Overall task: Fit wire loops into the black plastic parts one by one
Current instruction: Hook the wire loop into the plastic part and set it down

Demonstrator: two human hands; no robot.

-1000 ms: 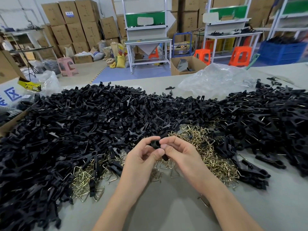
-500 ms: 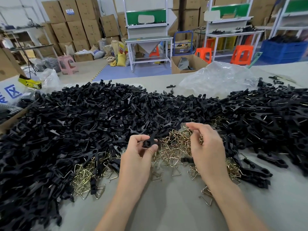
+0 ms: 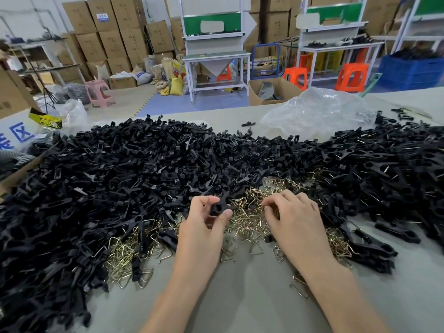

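Note:
My left hand (image 3: 204, 227) pinches one black plastic part (image 3: 220, 207) between thumb and fingers, held just above the table. My right hand (image 3: 292, 219) reaches into the heap of brass-coloured wire loops (image 3: 249, 212), its fingertips curled down among them; whether it grips a loop is hidden by the fingers. A large heap of loose black plastic parts (image 3: 120, 179) covers the table's left and centre. Another pile of black parts (image 3: 384, 169), many with wire showing, lies on the right.
More wire loops (image 3: 125, 255) lie scattered at the near left, and a few single loops (image 3: 299, 290) on the grey table (image 3: 240, 296) near my right wrist. A crumpled clear plastic bag (image 3: 317, 111) sits at the far right. A cardboard box (image 3: 14, 174) stands at the left edge.
My hands have come apart. The right hand left the black part, swung out over the wire loops, then drew back left into them. The left hand keeps the part.

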